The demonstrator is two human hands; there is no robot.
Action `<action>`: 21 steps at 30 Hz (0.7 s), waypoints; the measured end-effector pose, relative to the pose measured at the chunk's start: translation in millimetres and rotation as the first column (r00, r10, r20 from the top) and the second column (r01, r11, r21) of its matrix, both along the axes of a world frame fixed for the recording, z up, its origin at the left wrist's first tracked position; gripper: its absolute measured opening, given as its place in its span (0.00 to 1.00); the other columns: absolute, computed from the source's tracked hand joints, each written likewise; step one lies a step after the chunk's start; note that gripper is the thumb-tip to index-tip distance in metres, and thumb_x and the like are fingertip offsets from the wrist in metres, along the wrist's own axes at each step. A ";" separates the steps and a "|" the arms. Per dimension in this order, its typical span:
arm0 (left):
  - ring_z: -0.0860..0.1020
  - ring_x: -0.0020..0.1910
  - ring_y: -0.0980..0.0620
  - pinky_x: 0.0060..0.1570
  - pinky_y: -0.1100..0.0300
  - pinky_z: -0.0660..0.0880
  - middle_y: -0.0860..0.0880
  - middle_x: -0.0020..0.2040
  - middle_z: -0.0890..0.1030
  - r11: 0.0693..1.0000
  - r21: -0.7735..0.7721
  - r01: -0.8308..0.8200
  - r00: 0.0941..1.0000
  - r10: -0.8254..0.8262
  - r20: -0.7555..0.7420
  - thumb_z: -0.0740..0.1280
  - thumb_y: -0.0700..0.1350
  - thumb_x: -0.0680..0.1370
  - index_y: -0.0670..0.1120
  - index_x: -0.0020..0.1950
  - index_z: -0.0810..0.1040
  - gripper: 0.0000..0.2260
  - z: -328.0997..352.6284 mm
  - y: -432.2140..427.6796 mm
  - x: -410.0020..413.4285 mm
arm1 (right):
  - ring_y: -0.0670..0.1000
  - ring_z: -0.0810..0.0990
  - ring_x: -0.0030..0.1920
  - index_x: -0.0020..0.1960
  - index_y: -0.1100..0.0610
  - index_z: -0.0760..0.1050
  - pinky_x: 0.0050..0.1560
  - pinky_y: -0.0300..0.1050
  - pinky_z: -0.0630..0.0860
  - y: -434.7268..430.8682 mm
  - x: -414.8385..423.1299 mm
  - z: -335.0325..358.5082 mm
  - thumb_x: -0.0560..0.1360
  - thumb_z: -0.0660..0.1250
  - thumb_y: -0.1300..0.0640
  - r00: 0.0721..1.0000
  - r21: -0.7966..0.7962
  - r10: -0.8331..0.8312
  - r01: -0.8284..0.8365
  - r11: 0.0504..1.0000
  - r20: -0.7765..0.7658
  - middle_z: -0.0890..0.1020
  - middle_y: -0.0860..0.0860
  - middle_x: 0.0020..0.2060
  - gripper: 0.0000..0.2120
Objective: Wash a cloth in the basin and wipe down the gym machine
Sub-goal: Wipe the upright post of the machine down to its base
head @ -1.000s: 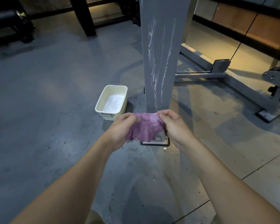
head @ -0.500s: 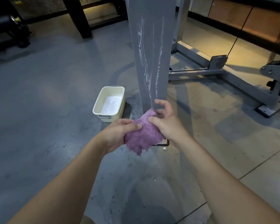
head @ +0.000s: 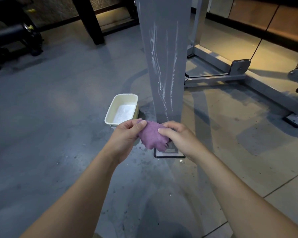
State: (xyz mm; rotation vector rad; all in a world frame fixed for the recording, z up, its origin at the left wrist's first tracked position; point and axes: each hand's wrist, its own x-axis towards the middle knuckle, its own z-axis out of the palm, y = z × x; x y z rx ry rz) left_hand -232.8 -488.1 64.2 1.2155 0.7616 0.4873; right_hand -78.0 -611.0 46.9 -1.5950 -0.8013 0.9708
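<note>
Holding the purple cloth up in the air with left hand and right hand, fingers and thumbs pinched on its two sides, just in front of the wet grey post. Sitting on the floor beside the post, the basin with soapy water. Could slip from a loose pinch and land on the dirty wet floor, or drip more and make it slippery.

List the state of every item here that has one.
Purple cloth: bunched, held off the floor by both hands.
Left hand: pinches cloth.
Right hand: grips cloth.
Basin: on floor, holds foamy water.
Grey upright: streaked with white suds.
Floor: spattered with droplets.
</note>
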 end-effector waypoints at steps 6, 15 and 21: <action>0.79 0.42 0.47 0.49 0.47 0.78 0.47 0.42 0.81 0.924 0.342 -0.173 0.947 0.251 -0.199 0.76 0.46 0.76 0.46 0.47 0.76 0.10 -0.1 -6.1 18.5 | 0.53 0.74 0.36 0.39 0.52 0.74 0.40 0.48 0.70 2.4 -0.7 3.7 0.76 0.72 0.48 0.951 0.073 -0.115 0.141 0.987 -0.289 0.74 0.55 0.35 0.12; 0.84 0.49 0.46 0.52 0.50 0.81 0.45 0.50 0.86 0.904 0.406 0.130 0.985 -0.072 -0.155 0.74 0.39 0.77 0.46 0.58 0.80 0.10 22.9 -14.8 35.3 | 0.54 0.83 0.45 0.65 0.68 0.72 0.44 0.45 0.81 3.9 2.4 19.5 0.84 0.63 0.64 0.827 0.266 -0.124 0.313 0.912 -0.548 0.82 0.60 0.49 0.12; 0.83 0.44 0.47 0.47 0.58 0.79 0.40 0.48 0.85 0.942 0.314 0.122 0.992 -0.107 -0.064 0.71 0.33 0.79 0.38 0.56 0.79 0.07 34.8 -12.9 34.7 | 0.53 0.82 0.45 0.64 0.59 0.77 0.45 0.46 0.81 0.1 3.9 21.3 0.82 0.66 0.61 0.835 0.269 -0.076 0.259 0.928 -0.545 0.81 0.60 0.51 0.11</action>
